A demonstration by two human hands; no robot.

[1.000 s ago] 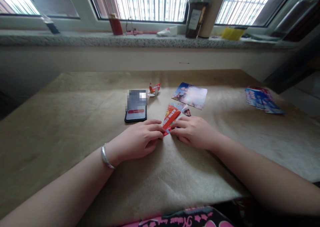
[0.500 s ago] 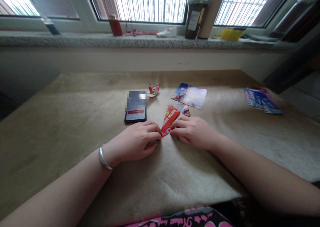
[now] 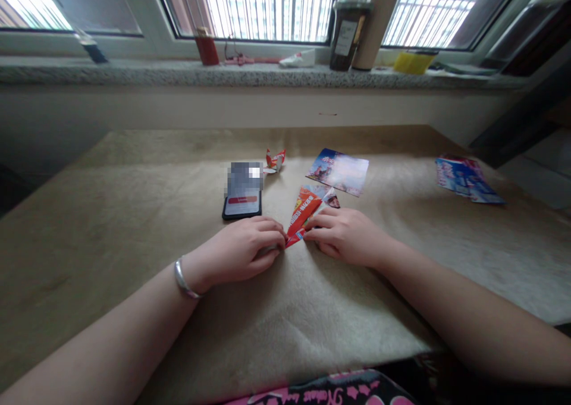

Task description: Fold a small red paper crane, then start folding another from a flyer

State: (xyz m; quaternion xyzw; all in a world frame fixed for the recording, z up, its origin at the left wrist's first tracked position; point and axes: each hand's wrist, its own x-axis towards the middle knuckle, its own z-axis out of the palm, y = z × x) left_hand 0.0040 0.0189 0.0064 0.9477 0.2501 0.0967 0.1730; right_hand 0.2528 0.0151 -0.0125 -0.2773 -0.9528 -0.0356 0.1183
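Observation:
A folded red and orange paper (image 3: pixel 302 212) lies on the beige felt table cover (image 3: pixel 134 214), pointing toward me. My left hand (image 3: pixel 241 250), with a silver bracelet on its wrist, has its fingers curled and pinches the paper's near tip. My right hand (image 3: pixel 345 234) presses its fingers on the paper's right edge. Both hands rest on the cover.
A black phone (image 3: pixel 243 191) lies just beyond my left hand. A small folded paper figure (image 3: pixel 274 160) and a picture card (image 3: pixel 339 170) lie farther back. More printed sheets (image 3: pixel 466 179) are at the right. A red cup (image 3: pixel 207 47) and a dark jar (image 3: pixel 348 30) stand on the windowsill.
My left hand has slid slightly left and toward me, and the paper's near tip has shifted a little with it. My right hand has stayed put.

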